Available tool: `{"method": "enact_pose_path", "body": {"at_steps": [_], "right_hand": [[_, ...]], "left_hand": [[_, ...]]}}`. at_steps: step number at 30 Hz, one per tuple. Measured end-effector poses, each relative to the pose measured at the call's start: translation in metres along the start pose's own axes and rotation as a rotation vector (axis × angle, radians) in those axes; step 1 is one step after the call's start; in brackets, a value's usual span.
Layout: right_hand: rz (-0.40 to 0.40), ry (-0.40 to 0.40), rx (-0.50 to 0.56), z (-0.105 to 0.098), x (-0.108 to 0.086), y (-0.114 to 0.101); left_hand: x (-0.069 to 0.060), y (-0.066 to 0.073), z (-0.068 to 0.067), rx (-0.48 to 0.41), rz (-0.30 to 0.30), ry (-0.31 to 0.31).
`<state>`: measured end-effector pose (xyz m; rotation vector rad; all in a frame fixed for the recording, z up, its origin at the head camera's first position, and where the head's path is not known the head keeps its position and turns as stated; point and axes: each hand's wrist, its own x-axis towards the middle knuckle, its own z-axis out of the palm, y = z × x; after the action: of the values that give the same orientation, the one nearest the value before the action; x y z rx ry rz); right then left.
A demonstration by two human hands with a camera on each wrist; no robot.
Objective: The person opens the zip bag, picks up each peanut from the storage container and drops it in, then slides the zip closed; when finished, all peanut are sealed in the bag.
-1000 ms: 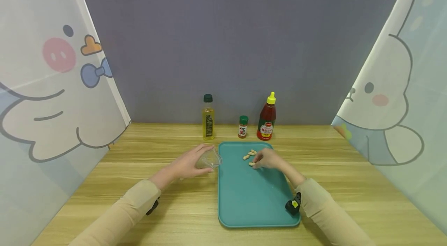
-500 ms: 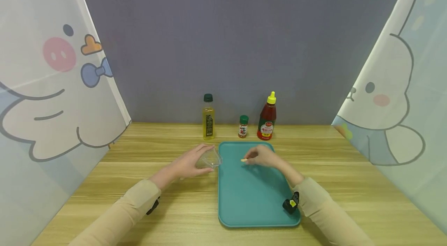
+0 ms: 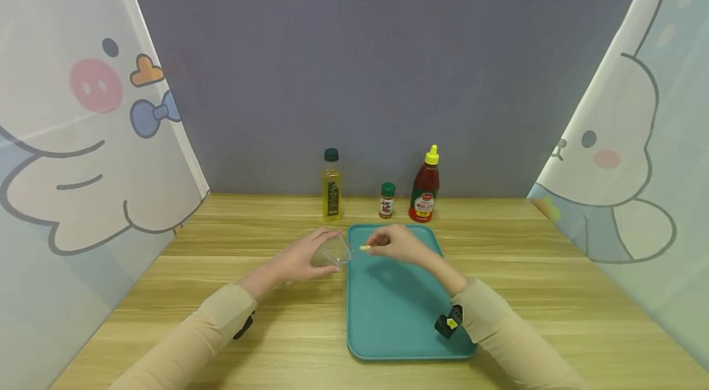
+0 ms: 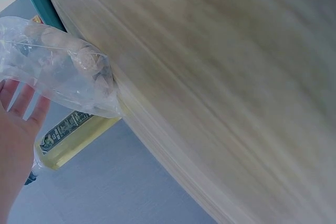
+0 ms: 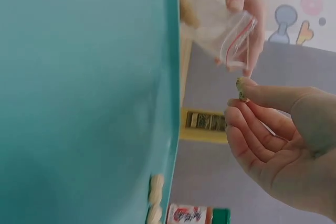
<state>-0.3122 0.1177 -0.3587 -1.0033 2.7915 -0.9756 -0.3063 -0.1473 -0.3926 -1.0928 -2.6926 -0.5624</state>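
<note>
The left hand (image 3: 299, 259) holds a clear plastic zip bag (image 3: 338, 250) between thumb and fingers, its mouth spread toward the tray. Inside the bag (image 4: 58, 64), pale lumps show through the film in the left wrist view. Thumb and fingertips of the right hand (image 3: 400, 243) pinch one peanut (image 3: 365, 248) just right of the bag's mouth, above the left part of the teal tray (image 3: 399, 328). The right wrist view shows this peanut (image 5: 241, 88) apart from the bag (image 5: 212, 27). Other peanuts (image 5: 156, 190) lie on the tray, hidden in the head view.
Behind the tray stand an oil bottle (image 3: 332, 190), a small green-capped spice jar (image 3: 386, 202) and a red sauce bottle (image 3: 424, 193) with a yellow tip. A grey panel (image 3: 354, 70) rises at the back of the wooden table (image 3: 288, 334), with printed cloths on both sides.
The right hand has picked a peanut up from the tray and carried it left to near the bag's mouth. The left hand and bag have hardly moved.
</note>
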Motion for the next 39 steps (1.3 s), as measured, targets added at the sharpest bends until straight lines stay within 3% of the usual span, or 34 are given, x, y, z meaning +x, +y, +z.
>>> {"method": "enact_pose_path", "body": {"at_steps": [8, 16, 23, 39], "right_hand": [[-0.032, -0.003, 0.041, 0.013, 0.009, -0.019], [-0.065, 0.003, 0.017, 0.023, 0.013, -0.028], [-0.091, 0.025, 0.005, 0.027, 0.014, -0.028], [-0.06, 0.059, 0.042, 0.024, 0.014, -0.025]], "left_hand": [[0.0, 0.0, 0.001, 0.0, 0.005, -0.013], [0.0, 0.0, 0.0, -0.019, 0.022, -0.017], [0.0, -0.001, 0.001, -0.03, 0.03, -0.017], [0.0, -0.003, 0.002, -0.012, 0.033, 0.0]]}}
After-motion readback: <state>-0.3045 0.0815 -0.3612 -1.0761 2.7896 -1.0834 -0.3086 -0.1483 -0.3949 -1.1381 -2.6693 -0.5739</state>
